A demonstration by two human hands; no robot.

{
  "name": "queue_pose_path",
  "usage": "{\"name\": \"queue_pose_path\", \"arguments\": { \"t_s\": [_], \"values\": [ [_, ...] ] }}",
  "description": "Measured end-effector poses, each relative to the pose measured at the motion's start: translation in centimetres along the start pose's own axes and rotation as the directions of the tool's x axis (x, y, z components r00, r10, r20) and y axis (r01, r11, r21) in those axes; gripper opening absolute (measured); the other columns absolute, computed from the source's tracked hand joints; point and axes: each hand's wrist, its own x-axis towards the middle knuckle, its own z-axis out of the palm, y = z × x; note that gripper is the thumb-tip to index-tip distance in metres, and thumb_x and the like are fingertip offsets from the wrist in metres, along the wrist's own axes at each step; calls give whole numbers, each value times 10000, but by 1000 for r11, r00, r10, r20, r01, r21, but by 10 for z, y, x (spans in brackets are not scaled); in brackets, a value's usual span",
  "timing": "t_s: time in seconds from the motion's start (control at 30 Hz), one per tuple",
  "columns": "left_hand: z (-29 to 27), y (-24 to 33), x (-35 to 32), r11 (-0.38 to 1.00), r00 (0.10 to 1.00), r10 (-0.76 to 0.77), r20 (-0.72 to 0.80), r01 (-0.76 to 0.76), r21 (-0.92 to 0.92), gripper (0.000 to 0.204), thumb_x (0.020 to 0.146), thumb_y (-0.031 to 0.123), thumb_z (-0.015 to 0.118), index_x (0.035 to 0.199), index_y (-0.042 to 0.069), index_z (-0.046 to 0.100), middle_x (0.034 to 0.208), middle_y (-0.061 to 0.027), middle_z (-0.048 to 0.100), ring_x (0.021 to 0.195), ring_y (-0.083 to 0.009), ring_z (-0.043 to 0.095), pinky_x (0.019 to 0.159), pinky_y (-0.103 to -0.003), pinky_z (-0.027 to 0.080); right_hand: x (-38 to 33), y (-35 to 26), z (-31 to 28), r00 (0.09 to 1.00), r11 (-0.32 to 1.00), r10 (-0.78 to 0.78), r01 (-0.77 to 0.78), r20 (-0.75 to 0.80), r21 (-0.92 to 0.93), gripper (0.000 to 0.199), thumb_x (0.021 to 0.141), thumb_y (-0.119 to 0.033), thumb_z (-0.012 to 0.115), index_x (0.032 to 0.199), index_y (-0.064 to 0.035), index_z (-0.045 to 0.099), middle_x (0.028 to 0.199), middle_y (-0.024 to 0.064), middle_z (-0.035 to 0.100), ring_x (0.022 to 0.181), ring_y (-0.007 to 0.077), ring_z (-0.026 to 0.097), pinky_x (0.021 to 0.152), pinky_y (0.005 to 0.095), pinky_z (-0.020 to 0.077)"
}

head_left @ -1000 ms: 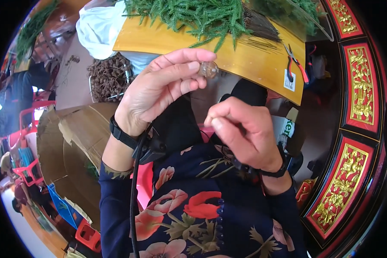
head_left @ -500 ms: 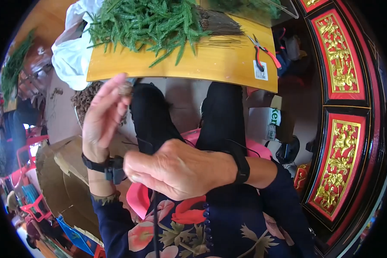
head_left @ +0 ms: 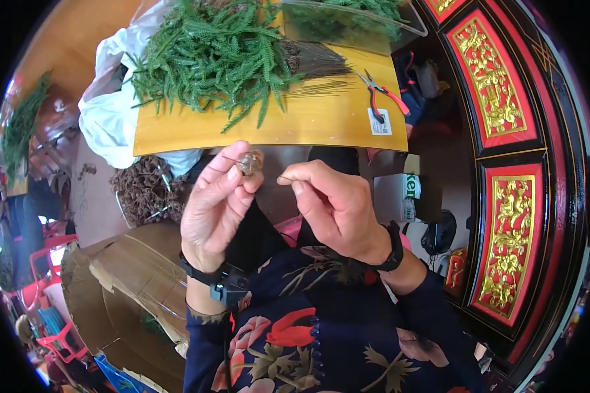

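Note:
In front of me my left hand (head_left: 217,200) pinches a small brown pine cone (head_left: 249,164) between thumb and fingers. A thin dark wire (head_left: 231,159) sticks out from the cone's left side. To the right, my right hand (head_left: 334,206) is closed, with thumb and forefinger pressed on the tip of a thin wire (head_left: 284,179). Whether that wire joins the cone cannot be made out across the gap. Both hands are held over my lap, just short of the table's near edge.
Green artificial sprigs (head_left: 210,59) are heaped on the yellow table (head_left: 242,134), beside dark wires (head_left: 321,62) and red-handled pliers (head_left: 381,95). A clear bin (head_left: 347,33) stands behind. Brown cones (head_left: 147,190) fill a container at left, above a cardboard box (head_left: 131,288).
My right hand has swung from across my body out to the right. My left hand, still holding the cone, has come down and toward the middle.

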Motion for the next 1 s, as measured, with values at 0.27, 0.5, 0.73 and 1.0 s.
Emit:
{"name": "queue_pose_path", "arguments": {
  "t_s": [0.27,0.5,0.73,1.0],
  "values": [
    [10,-10,-4,998,999,39,11,-39,-43,332,912,135,440,1207,-15,418,936,-129,489,676,-127,434,601,-196,402,3,6,9,983,973,-183,180,-9,-147,125,764,11,542,883,-18,567,613,72,532,483,172,524,457,262,410],
    [10,-14,-3,995,996,68,-64,-63,83,302,917,141,433,1178,-10,433,933,-131,494,675,-127,433,588,-191,390,3,9,8,979,942,-205,195,-7,-272,151,721,6,571,867,-36,562,619,75,545,507,223,553,459,295,426],
    [20,-21,-1,980,978,122,-167,-93,174,291,917,142,433,1167,-6,438,918,-121,499,673,-125,437,581,-184,386,0,9,7,985,931,-164,139,-45,-337,142,723,-3,577,858,-40,560,625,80,548,513,230,556,460,299,428],
    [15,-20,-2,989,991,63,-119,-46,144,270,929,162,408,1145,4,441,843,-96,496,606,-109,429,506,-171,359,1,7,6,980,932,-179,141,-85,-335,128,732,-10,579,855,-39,559,643,83,557,518,231,563,459,304,428]
  ]
}}
